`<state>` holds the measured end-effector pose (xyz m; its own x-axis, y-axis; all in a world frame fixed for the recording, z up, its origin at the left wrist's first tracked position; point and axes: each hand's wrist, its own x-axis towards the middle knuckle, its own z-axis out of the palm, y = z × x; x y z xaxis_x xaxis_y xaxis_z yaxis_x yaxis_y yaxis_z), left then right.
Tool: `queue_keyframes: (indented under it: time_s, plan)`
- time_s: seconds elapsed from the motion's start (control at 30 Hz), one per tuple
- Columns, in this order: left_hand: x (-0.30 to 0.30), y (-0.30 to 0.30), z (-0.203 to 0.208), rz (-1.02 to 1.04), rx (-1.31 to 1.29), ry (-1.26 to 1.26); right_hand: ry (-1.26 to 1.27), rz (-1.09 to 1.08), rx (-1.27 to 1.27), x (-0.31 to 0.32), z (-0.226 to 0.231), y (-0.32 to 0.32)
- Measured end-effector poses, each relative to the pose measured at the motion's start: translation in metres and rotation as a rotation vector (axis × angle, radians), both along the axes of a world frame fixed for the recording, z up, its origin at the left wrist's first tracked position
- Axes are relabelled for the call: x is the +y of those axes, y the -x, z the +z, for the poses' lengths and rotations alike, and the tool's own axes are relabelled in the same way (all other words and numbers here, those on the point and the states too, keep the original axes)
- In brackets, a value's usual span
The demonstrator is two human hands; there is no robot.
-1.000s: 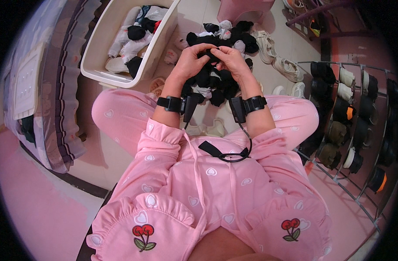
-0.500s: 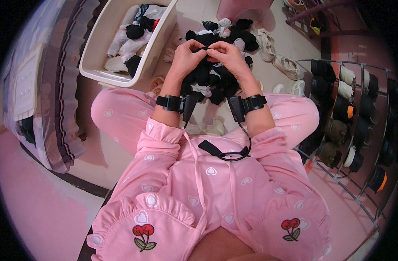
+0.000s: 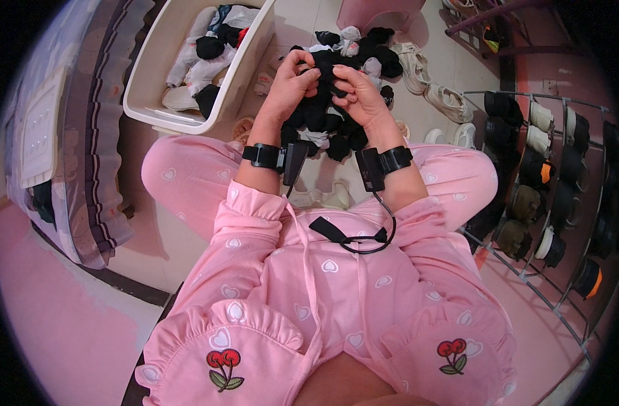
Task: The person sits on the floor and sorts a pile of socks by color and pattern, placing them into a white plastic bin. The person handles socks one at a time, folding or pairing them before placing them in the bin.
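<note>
Over a heap of balled-up black and white socks (image 3: pixel 314 120), both my hands grip a black sock (image 3: pixel 327 65). My left hand (image 3: pixel 293 86) is closed on its left side, thumb against the curled fingers. My right hand (image 3: pixel 357 96) pinches the other side with thumb and forefinger, its remaining fingers curled beneath. The sock blends into the dark heap behind it, so its lower outline is hard to make out.
A white plastic bin (image 3: pixel 219 111) holding socks stands at the far left. White shoes (image 3: pixel 447 103) lie right of the heap, beside a metal shoe rack (image 3: pixel 519 274) full of footwear. A pink stool-like object (image 3: pixel 380 15) stands at the back. Patterned curtain fabric (image 3: pixel 96 169) hangs at left.
My hands have moved apart slightly and turned, and more of the black sock shows between them. My right hand has shifted a little lower.
</note>
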<state>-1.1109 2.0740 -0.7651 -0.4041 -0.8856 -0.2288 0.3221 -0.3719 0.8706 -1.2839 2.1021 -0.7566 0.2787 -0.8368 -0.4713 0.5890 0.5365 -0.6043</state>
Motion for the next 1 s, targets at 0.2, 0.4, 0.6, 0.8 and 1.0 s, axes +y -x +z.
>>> queue_keyframes:
  time_s: [0.2,0.4,0.6,0.8,1.0]
  plan:
    - [0.005,0.006,0.004,0.014,-0.215,0.177,0.019,0.189,-0.167,0.001,-0.005,0.000]
    - [0.008,0.008,0.009,-0.020,-0.203,0.172,-0.029,-0.018,-0.058,-0.004,0.002,0.003]
    - [0.001,0.014,-0.001,0.165,-0.376,0.284,0.056,0.023,0.225,-0.004,0.012,-0.004]
    - [0.002,0.014,-0.010,0.426,-0.143,-0.014,0.106,-0.017,0.383,-0.004,0.014,-0.015]
    - [-0.009,0.007,-0.023,0.592,0.122,-0.234,0.160,0.042,0.534,-0.005,0.006,-0.017]
